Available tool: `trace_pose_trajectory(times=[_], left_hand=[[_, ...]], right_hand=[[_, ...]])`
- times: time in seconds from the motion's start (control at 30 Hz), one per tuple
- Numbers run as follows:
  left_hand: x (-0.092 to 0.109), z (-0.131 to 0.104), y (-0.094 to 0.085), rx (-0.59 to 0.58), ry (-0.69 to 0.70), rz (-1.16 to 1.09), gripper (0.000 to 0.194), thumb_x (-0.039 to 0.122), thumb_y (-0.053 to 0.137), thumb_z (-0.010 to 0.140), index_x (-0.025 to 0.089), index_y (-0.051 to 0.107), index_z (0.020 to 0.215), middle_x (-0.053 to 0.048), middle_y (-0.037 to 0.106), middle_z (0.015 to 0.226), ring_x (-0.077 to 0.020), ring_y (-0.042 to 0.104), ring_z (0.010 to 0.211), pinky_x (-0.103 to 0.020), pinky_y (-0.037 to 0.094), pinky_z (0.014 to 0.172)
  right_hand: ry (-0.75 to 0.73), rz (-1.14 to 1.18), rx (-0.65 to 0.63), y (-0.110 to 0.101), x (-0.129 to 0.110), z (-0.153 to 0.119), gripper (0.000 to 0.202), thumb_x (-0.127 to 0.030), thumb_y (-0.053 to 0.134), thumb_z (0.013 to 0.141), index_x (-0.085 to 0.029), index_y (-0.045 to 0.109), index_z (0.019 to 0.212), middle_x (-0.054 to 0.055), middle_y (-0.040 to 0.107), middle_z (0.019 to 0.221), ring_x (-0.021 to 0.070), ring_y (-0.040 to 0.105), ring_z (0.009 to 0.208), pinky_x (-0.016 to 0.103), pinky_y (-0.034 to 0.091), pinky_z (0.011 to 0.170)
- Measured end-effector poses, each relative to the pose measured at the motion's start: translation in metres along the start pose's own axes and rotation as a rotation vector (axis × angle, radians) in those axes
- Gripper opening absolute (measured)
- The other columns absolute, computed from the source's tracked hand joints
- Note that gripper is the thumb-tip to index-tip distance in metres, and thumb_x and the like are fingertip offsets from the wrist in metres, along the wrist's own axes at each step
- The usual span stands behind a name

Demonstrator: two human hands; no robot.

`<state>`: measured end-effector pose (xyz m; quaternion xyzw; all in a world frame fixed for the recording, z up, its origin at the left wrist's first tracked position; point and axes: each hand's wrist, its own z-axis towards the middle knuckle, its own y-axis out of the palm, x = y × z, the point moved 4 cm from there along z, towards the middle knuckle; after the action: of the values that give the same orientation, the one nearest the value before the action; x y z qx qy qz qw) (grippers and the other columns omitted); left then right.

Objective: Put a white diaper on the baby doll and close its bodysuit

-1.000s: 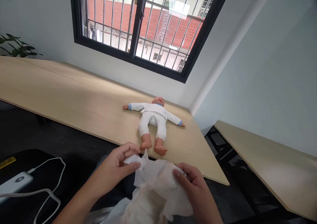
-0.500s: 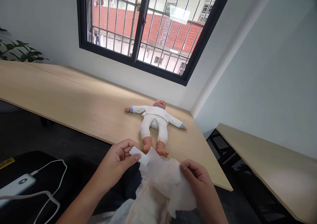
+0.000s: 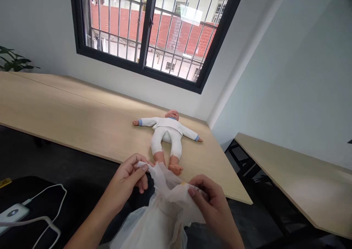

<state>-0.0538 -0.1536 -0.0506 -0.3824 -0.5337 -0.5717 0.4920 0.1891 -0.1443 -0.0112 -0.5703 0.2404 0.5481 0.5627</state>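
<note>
A thin, white, crumpled diaper-like item (image 3: 165, 208) hangs between my two hands, in front of the table's near edge. My left hand (image 3: 130, 177) pinches its upper left corner between thumb and fingers. On the other side, my right hand (image 3: 207, 194) grips the upper right part, fingers curled round it. Just beyond lies a baby doll (image 3: 167, 131) on its back, arms spread, in a white top with blue cuffs and white leggings. Its bare feet point toward me, and one is partly hidden by the white material.
The doll's light wooden table (image 3: 90, 120) runs left under a barred window (image 3: 143, 71). Another table (image 3: 288, 175) stands at the right. A white device with cables (image 3: 13, 214) lies at the lower left; a plant (image 3: 16, 62) is behind.
The white item's top has opened out and its left corner has narrowed in my left hand's pinch. My right hand has moved slightly left. The whole view has shifted a little.
</note>
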Motion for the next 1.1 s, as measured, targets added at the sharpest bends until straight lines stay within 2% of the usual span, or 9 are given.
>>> trace_pose_trajectory(times=[0.1, 0.23, 0.4, 0.53, 0.63, 0.73, 0.93, 1.0, 1.1], left_hand=[[0.0, -0.002, 0.003, 0.001, 0.029, -0.03, 0.02, 0.038, 0.062, 0.091, 0.02, 0.054, 0.094, 0.0, 0.065, 0.07, -0.0121, 0.06, 0.064, -0.02, 0.049, 0.061], [0.005, -0.006, 0.001, -0.04, 0.12, -0.04, 0.017, 0.031, 0.064, 0.09, 0.021, 0.055, 0.101, -0.001, 0.062, 0.087, -0.0111, 0.059, 0.074, -0.021, 0.051, 0.068], [0.009, -0.015, -0.001, -0.149, 0.223, 0.026, 0.033, 0.02, 0.068, 0.087, 0.025, 0.052, 0.116, -0.001, 0.057, 0.096, -0.0108, 0.059, 0.079, -0.021, 0.051, 0.073], [0.014, -0.019, -0.001, -0.117, 0.37, 0.252, 0.035, 0.017, 0.066, 0.088, 0.028, 0.056, 0.12, -0.003, 0.059, 0.102, -0.0158, 0.061, 0.095, -0.026, 0.052, 0.085], [0.022, -0.02, 0.001, -0.125, 0.546, 0.501, 0.021, 0.013, 0.062, 0.09, 0.027, 0.064, 0.106, -0.001, 0.063, 0.096, -0.0136, 0.061, 0.091, -0.022, 0.049, 0.082], [0.029, -0.022, 0.001, -0.168, 0.659, 0.649, 0.026, 0.008, 0.059, 0.091, 0.028, 0.064, 0.107, 0.0, 0.063, 0.096, -0.0115, 0.061, 0.087, -0.02, 0.047, 0.079], [0.031, -0.028, -0.004, -0.386, 0.614, 0.835, 0.047, 0.004, 0.043, 0.095, 0.033, 0.059, 0.128, -0.002, 0.055, 0.099, -0.0115, 0.058, 0.088, -0.02, 0.045, 0.078], [0.03, -0.028, -0.006, -0.42, 0.572, 0.856, 0.047, 0.004, 0.039, 0.095, 0.032, 0.064, 0.122, -0.003, 0.051, 0.098, -0.0115, 0.056, 0.085, -0.021, 0.045, 0.077], [0.028, -0.027, -0.007, -0.385, 0.567, 0.818, 0.039, 0.008, 0.039, 0.096, 0.028, 0.071, 0.106, -0.002, 0.046, 0.094, -0.0116, 0.053, 0.083, -0.021, 0.044, 0.074]], right_hand=[[-0.069, -0.082, -0.017, 0.0, 0.0, -0.005, 0.019, -0.036, 0.072, 0.081, -0.021, 0.067, 0.091, 0.003, 0.063, 0.088, 0.017, 0.056, 0.08, 0.025, 0.045, 0.071], [-0.189, -0.202, -0.041, 0.0, -0.009, -0.01, 0.021, -0.032, 0.072, 0.082, -0.024, 0.068, 0.102, 0.004, 0.063, 0.094, 0.0178, 0.059, 0.086, 0.025, 0.048, 0.076], [-0.281, -0.234, -0.075, 0.001, -0.023, -0.013, 0.014, -0.029, 0.063, 0.09, -0.026, 0.069, 0.102, 0.004, 0.061, 0.09, 0.0152, 0.06, 0.078, 0.022, 0.048, 0.068], [-0.294, -0.247, -0.011, 0.0, -0.023, -0.011, 0.013, -0.028, 0.064, 0.09, -0.026, 0.068, 0.102, 0.004, 0.061, 0.09, 0.0145, 0.06, 0.078, 0.02, 0.049, 0.067], [-0.313, -0.253, 0.018, 0.001, -0.021, -0.009, 0.011, -0.027, 0.064, 0.089, -0.025, 0.067, 0.1, 0.003, 0.061, 0.089, 0.0139, 0.059, 0.077, 0.019, 0.05, 0.067], [-0.321, -0.253, 0.04, 0.001, -0.02, -0.008, 0.008, -0.026, 0.063, 0.089, -0.024, 0.066, 0.097, 0.002, 0.061, 0.085, 0.0126, 0.058, 0.075, 0.017, 0.049, 0.066], [-0.287, -0.239, 0.041, -0.001, -0.016, -0.006, 0.009, -0.027, 0.063, 0.09, -0.024, 0.065, 0.098, 0.001, 0.06, 0.084, 0.0119, 0.057, 0.073, 0.017, 0.048, 0.064], [-0.264, -0.235, 0.039, 0.0, -0.014, -0.006, 0.009, -0.028, 0.062, 0.09, -0.024, 0.065, 0.098, 0.001, 0.06, 0.085, 0.0124, 0.058, 0.074, 0.017, 0.048, 0.064], [-0.262, -0.236, 0.037, 0.001, -0.014, -0.006, 0.007, -0.027, 0.063, 0.09, -0.024, 0.065, 0.096, 0.002, 0.062, 0.087, 0.0127, 0.058, 0.075, 0.017, 0.048, 0.064]])
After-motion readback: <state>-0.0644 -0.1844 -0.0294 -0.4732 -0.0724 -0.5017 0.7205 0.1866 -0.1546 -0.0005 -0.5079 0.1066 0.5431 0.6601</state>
